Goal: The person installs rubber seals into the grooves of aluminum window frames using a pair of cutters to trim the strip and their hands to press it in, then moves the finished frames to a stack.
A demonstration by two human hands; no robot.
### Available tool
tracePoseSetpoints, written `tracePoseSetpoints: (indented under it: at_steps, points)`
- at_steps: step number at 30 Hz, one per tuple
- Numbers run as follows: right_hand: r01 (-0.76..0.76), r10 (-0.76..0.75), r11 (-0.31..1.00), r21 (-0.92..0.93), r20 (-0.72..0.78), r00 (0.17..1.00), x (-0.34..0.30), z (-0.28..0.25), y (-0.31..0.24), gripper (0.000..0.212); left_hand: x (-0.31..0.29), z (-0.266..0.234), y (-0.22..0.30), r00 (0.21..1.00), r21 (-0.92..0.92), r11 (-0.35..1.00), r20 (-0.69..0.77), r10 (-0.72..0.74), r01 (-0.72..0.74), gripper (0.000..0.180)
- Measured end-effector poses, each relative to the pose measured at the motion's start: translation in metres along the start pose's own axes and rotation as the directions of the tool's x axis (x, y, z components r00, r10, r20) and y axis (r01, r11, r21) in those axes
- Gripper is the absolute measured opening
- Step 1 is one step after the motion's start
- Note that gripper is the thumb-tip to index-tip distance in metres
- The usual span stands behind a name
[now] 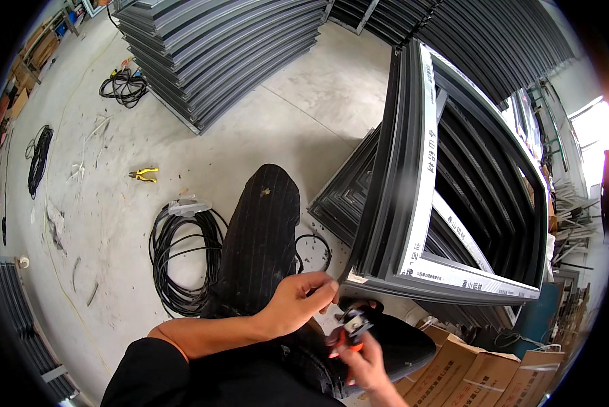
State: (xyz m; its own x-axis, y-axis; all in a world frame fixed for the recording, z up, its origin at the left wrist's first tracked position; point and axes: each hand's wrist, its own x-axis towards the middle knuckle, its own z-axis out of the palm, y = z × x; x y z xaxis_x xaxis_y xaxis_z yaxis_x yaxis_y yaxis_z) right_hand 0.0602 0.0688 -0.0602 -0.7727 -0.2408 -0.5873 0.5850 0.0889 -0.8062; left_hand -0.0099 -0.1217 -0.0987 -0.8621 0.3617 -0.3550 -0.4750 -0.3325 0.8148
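My right hand [367, 363] is closed round the red handles of a small hand cutter [352, 327], whose metal head points up toward my left hand. My left hand [298, 302] is held over my lap with its fingers curled in; what they pinch, if anything, is hidden. Beyond the left fingers a loop of black cord [328, 252] lies on the floor beside my knee. Right of both hands stands a stack of dark frames [386, 224], the front one edged with white printed film [423, 156].
A large coil of black cord [156, 252] with a clear plastic bag [188, 206] lies left of my leg. Yellow-handled pliers [145, 175] rest on the floor. Tall stacks of dark profiles [230, 51] stand ahead. Cardboard boxes [484, 376] are at the lower right.
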Motion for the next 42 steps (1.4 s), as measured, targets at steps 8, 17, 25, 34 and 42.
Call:
tracePoseSetpoints:
  at_steps: [8, 17, 25, 34, 42]
  points:
    - [0.223, -0.136, 0.675, -0.703, 0.179, 0.974, 0.034, -0.024, -0.080, 0.028, 0.001, -0.003, 0.016, 0.995, 0.116, 0.990, 0.062, 0.077, -0.084, 0.026]
    - [0.261, -0.099, 0.569, -0.780, 0.250, 0.963, 0.050, -0.020, -0.092, 0.032, 0.007, -0.021, 0.032, 0.917, 0.643, 0.657, 0.227, 0.327, -0.393, 0.020]
    - [0.292, -0.168, 0.460, -0.839, 0.241, 0.956, 0.049, -0.017, -0.094, 0.033, 0.010, -0.022, 0.035, 0.883, 0.715, 0.529, 0.292, 0.367, -0.456, 0.015]
    - [0.293, -0.202, 0.397, -0.870, 0.228, 0.952, 0.051, -0.017, -0.092, 0.026, 0.011, -0.019, 0.035, 0.864, 0.772, 0.430, 0.298, 0.405, -0.468, 0.010]
    - [0.222, -0.450, 0.276, -0.935, 0.079, 0.890, 0.031, -0.028, -0.061, 0.021, 0.007, -0.022, 0.035, 0.878, 0.778, 0.480, 0.185, 0.442, -0.406, 0.015]
